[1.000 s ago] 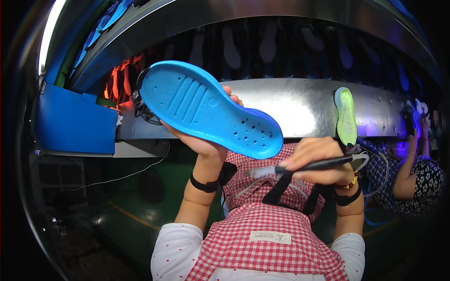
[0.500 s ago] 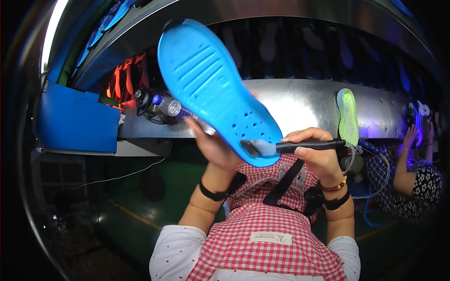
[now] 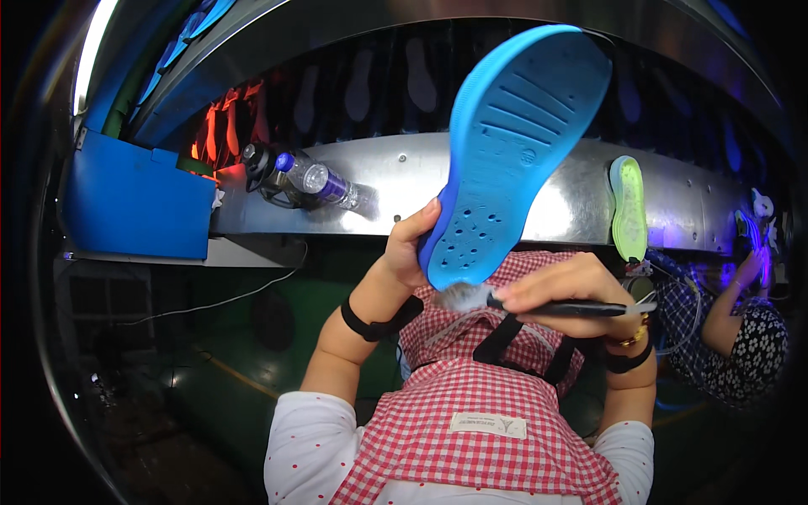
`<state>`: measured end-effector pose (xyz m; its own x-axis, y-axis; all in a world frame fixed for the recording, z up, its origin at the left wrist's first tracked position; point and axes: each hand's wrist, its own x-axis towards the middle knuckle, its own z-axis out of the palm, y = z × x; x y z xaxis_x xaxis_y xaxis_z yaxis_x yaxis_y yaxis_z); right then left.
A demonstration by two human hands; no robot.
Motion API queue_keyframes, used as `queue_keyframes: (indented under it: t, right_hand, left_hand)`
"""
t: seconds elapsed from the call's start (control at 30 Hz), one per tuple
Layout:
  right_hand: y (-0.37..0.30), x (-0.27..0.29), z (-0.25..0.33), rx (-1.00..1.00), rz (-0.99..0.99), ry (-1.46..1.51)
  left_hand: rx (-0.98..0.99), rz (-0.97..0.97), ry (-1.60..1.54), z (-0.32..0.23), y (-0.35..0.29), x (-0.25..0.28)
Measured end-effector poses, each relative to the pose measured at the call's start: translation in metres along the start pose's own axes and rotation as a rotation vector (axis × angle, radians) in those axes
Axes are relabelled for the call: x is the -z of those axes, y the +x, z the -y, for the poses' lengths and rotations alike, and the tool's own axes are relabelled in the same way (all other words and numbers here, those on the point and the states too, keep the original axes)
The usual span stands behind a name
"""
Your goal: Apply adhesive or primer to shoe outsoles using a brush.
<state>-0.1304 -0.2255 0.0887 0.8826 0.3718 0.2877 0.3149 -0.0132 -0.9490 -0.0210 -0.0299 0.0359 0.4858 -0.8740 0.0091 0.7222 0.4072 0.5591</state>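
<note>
A large blue shoe sole [image 3: 513, 143] with ridges and a cluster of small holes tilts up in front of me. My left hand [image 3: 411, 248] grips its left edge near the lower end; most of the fingers are hidden behind it. In my right hand [image 3: 572, 295] is a brush with a black handle [image 3: 581, 309], held between thumb and fingers. The brush's bristles [image 3: 461, 296] are smeared by motion and lie at the lower tip of the sole; whether they touch it I cannot tell.
Beyond the sole runs a metal ledge [image 3: 404, 172]. A yellow-green sole [image 3: 628, 210] lies on it at the right, a clear bottle [image 3: 324, 181] at the left. A blue box panel [image 3: 139, 206] stands far left. At the far right another person's arm [image 3: 730, 307] reaches toward the ledge.
The blue sole has swung to the right at its upper end and tilts differently. The brush has moved from the holed face down to the sole's lower tip.
</note>
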Motion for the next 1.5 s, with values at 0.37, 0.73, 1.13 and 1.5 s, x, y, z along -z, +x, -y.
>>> queue_keyframes:
  t: [0.37,0.73,1.13,1.5]
  right_hand:
    - [0.003,0.029,0.015,-0.045,0.247,-0.105]
    - [-0.007,0.026,0.019,0.011,0.077,-0.147]
    - [-0.012,0.035,-0.003,0.059,-0.236,-0.27]
    - [-0.007,0.005,0.015,0.082,-0.26,-0.256]
  left_hand:
    - [0.366,-0.052,0.211,-0.027,0.003,-0.02]
    - [0.387,-0.103,0.228,-0.037,-0.016,-0.009]
    - [0.178,-0.106,-0.009,-0.044,-0.039,0.015]
    - [-0.302,-0.222,-0.254,0.003,-0.01,0.018]
